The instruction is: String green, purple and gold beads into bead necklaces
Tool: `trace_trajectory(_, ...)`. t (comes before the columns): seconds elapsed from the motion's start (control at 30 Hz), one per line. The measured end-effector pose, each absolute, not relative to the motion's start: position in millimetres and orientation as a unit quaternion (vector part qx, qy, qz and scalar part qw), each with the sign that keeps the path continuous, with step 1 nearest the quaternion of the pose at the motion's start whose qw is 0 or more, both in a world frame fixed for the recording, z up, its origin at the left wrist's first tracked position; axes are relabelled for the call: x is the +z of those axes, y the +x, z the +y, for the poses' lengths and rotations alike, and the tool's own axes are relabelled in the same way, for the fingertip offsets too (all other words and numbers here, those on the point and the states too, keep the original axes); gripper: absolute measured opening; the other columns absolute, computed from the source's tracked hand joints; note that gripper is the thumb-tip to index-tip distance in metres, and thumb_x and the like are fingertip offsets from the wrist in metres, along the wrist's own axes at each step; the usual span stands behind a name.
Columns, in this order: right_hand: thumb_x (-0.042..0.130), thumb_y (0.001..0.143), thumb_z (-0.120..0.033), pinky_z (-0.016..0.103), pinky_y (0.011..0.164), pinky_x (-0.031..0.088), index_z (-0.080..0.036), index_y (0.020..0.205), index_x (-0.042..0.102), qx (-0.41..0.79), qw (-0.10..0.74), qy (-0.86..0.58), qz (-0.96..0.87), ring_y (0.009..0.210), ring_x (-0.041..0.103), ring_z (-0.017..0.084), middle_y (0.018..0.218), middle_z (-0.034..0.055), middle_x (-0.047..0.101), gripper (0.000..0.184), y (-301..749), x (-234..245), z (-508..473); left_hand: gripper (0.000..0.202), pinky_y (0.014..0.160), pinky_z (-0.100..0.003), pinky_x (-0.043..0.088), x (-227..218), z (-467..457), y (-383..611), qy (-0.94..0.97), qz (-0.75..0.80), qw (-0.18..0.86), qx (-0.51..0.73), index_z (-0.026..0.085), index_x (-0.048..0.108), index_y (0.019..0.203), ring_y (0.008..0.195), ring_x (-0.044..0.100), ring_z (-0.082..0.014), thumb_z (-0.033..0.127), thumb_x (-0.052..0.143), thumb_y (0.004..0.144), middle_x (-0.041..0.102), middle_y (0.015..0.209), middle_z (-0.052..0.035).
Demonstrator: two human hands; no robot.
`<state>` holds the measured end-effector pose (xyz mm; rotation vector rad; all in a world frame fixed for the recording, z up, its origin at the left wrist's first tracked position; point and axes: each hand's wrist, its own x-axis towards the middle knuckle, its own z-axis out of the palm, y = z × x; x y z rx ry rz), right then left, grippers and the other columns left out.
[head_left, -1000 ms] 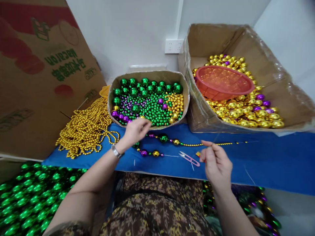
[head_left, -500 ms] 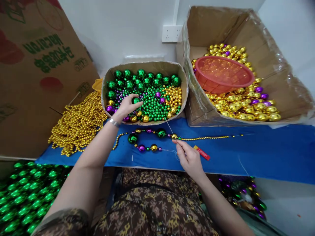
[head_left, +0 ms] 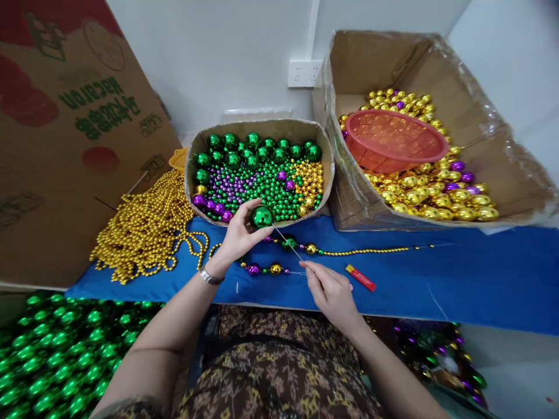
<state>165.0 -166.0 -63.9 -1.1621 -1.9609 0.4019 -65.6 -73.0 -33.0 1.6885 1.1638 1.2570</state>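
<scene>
My left hand (head_left: 244,230) grips a large shiny green bead (head_left: 262,217) between thumb and fingers, just over the near rim of the bead box (head_left: 259,125). My right hand (head_left: 331,291) pinches a thin needle (head_left: 289,244), whose far tip meets or nearly meets the green bead's right side. Whether the tip is inside the bead I cannot tell. Below lies a strand of gold, purple and green beads (head_left: 275,268) on the blue cloth, partly hidden by my left hand. A pale thread (head_left: 297,273) runs from its end toward my right hand.
A heap of gold bead chains (head_left: 144,233) lies at the left beside a tall carton (head_left: 52,174). A bigger carton (head_left: 338,192) at the right holds gold beads and a red basket (head_left: 397,166). A red and yellow lighter-like object (head_left: 360,278) rests on the blue cloth (head_left: 458,285).
My left hand has come out of the bead box, toward me and to the right, with a large green bead. The needle in my right hand now points at that bead.
</scene>
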Motion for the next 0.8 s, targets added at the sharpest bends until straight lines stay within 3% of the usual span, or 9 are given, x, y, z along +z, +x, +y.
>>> trace_trajectory(0.13,0.044,0.095,-0.018,0.030,0.078,0.058,-0.019,0.112,0.065,0.146,0.388,-0.460,-0.785,0.086,0.072,0.018,0.100,0.0072,0.075,0.026,166,-64,-166,0.060,0.090,-0.040,0.052,-34,-78,-61,0.732,0.488,0.156,0.449,0.020,0.050,0.125,0.111,0.057,-0.0257,0.042,0.074,0.074,0.058,0.122,-0.0116)
trace_trajectory(0.23,0.044,0.095,-0.018,0.031,0.077,0.059,-0.019,0.112,0.065,0.135,0.389,-0.454,-0.790,0.086,0.072,0.019,0.099,0.0076,0.075,0.026,165,-64,-166,0.060,0.097,-0.045,0.048,-34,-81,-59,0.761,0.481,0.068,0.429,0.020,0.047,0.127,0.115,0.055,-0.0269,0.041,0.072,0.077,0.057,0.122,-0.0123)
trace_trajectory(0.53,0.044,0.095,-0.019,0.031,0.075,0.059,-0.019,0.110,0.067,0.126,0.381,-0.464,-0.790,0.083,0.073,0.019,0.097,0.0070,0.075,0.027,170,-64,-166,0.060,0.100,-0.048,0.045,-37,-84,-58,0.780,0.490,0.003,0.390,0.022,0.042,0.136,0.120,0.050,-0.0301,0.033,0.067,0.082,0.054,0.125,-0.0135)
trace_trajectory(0.8,0.042,0.095,-0.017,0.026,0.069,0.055,-0.018,0.105,0.065,0.106,0.308,-0.493,-0.807,0.078,0.073,0.018,0.091,0.0064,0.076,0.026,163,-59,-166,0.053,0.102,-0.051,0.042,-54,-95,-49,0.829,0.447,-0.058,0.330,0.031,0.049,0.135,0.124,0.046,-0.0305,0.008,0.047,0.087,0.047,0.141,-0.0101)
